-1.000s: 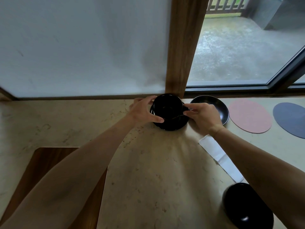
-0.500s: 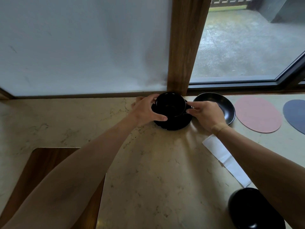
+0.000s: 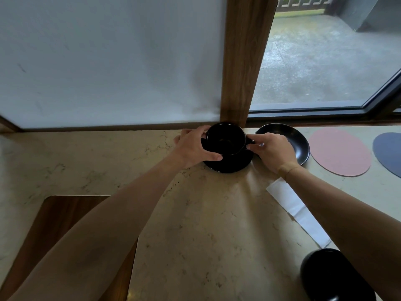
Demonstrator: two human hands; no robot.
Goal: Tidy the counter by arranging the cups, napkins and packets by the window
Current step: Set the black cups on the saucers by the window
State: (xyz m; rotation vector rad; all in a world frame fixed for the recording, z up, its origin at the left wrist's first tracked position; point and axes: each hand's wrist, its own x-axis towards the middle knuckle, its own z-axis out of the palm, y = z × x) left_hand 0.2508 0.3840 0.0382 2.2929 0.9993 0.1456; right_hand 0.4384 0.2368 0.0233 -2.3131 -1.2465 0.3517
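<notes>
A black cup (image 3: 225,137) stands on a black saucer (image 3: 230,164) at the back of the marble counter (image 3: 195,224), just in front of the wooden post. My left hand (image 3: 193,146) wraps the cup's left side, thumb down on the saucer rim. My right hand (image 3: 271,148) pinches the cup's handle on the right. A second black saucer (image 3: 297,142) lies just right of it, partly behind my right hand. A white folded napkin (image 3: 299,211) lies under my right forearm. Another black cup (image 3: 334,276) sits at the near right.
A pink oval mat (image 3: 340,151) and a dark blue oval mat (image 3: 388,151) lie at the right by the window (image 3: 325,61). A wooden board (image 3: 63,216) is set in the counter at the near left. A white blind (image 3: 108,61) covers the left pane.
Both hands have stayed on the cup and saucer. The set has shifted slightly back toward the wooden post.
</notes>
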